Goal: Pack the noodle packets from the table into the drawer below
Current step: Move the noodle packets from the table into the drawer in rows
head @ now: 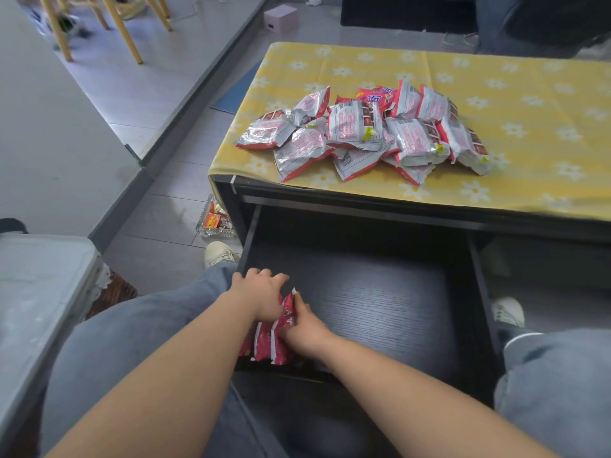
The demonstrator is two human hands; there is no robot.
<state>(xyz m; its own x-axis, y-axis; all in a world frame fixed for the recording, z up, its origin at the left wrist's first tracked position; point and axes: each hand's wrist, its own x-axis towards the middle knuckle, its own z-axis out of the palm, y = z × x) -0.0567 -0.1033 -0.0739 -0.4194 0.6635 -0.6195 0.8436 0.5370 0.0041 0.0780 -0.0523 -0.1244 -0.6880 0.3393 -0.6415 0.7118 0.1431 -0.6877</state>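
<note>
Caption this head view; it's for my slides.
Both hands stand red noodle packets upright in the black wooden drawer.

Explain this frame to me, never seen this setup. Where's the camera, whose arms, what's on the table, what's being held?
There is no robot here: one wide-angle camera sits on a person's head, looking down at their own bare arms. The left hand and right hand both grip a few red noodle packets standing on edge in the near-left corner of the open black drawer. The rest of the drawer looks bare. Above it, a pile of packets waits on the yellow flowered tablecloth. The person's knees frame the drawer.
</note>
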